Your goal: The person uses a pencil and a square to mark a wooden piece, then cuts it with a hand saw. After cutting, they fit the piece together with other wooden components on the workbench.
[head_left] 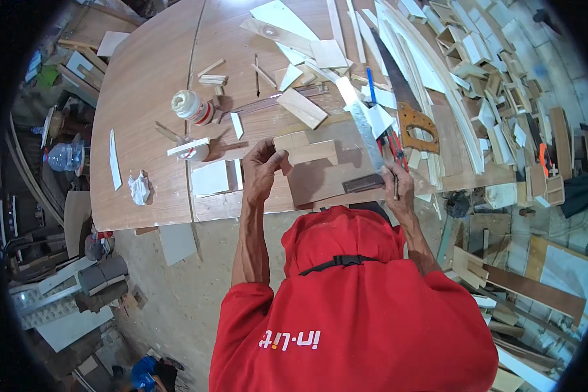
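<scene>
My left hand (262, 171) is closed on a small flat wood piece (313, 152), pinching its left end between thumb and fingers. The wood piece is over a brown board (307, 186) near the table's front edge. To the right, my right hand (398, 183) is closed at the corner of a try square (362, 183), whose metal blade points away from me. A thin stick-like thing also shows at these fingers, too small to name. Just beyond that hand lie red-handled pliers (397, 145). A handsaw (419, 129) with a wooden handle rests further right.
On the wooden table (144, 72) stand a glue jar (191, 106) and a white container (193, 150) with a brush across it. Wood offcuts (302, 108) and long strips (431, 85) lie at the back and right. Several small wooden boxes (464, 46) crowd the floor on the right.
</scene>
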